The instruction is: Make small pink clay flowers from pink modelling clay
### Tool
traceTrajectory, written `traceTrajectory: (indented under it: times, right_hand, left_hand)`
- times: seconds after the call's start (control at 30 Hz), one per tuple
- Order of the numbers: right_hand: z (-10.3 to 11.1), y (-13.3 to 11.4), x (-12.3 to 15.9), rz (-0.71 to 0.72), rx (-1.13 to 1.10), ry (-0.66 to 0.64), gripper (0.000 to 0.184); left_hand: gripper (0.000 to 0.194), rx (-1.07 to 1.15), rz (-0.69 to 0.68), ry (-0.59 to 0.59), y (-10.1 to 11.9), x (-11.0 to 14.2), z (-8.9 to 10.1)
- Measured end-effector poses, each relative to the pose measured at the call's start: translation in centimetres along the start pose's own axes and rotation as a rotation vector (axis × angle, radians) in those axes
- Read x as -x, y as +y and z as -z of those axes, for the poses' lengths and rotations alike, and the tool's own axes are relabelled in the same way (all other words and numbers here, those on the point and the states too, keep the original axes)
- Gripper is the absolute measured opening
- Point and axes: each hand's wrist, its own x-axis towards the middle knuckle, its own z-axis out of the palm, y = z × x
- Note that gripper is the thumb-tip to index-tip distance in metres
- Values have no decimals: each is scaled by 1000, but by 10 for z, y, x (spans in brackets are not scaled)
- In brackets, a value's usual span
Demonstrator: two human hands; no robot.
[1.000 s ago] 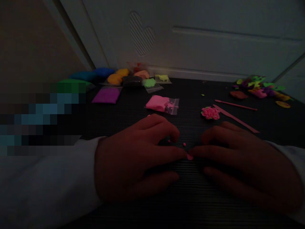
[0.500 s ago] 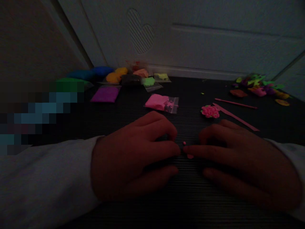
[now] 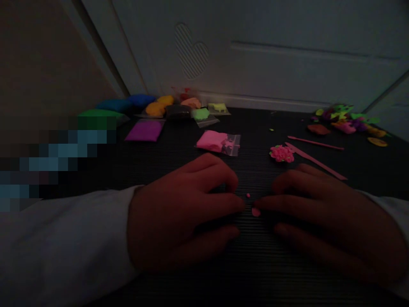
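Observation:
Between my hands, a flattened pink clay piece [image 3: 256, 212] lies on the dark ridged tabletop. Just behind it sits a tiny pink clay ball [image 3: 248, 195]. My left hand [image 3: 188, 209] rests to the left, thumb apart from the fingers, with its index fingertip close to both bits and nothing held. My right hand [image 3: 329, 221] is open too; its index fingertip is at the upper edge of the flat piece, and I cannot tell whether it touches. Beyond the right hand is a pink clay flower cluster [image 3: 281, 153] with green edges.
Two pink modelling tools, a thin stick [image 3: 316, 143] and a flat knife [image 3: 316, 161], lie behind my right hand. A bag of pink clay [image 3: 212, 141] and a purple packet [image 3: 145, 130] lie further back. Colourful clay pieces [image 3: 348, 121] are heaped at the far right, before a white panel [image 3: 271, 72].
My right index fingertip has drawn back slightly to the right, showing more of the flat pink piece. The whole view has shifted a little; the left hand keeps nearly the same pose.

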Motion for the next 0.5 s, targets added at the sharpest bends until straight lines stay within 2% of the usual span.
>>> traceTrajectory:
  times: [0.17,0.5]
  right_hand:
    - [1,-1,-1,-4,-4,-6,22]
    - [0,0,-1,1,26,-12,29]
  left_hand:
    - [24,-10,2,-8,2,0,-1]
    - [30,-32,11,-20,2,0,-3]
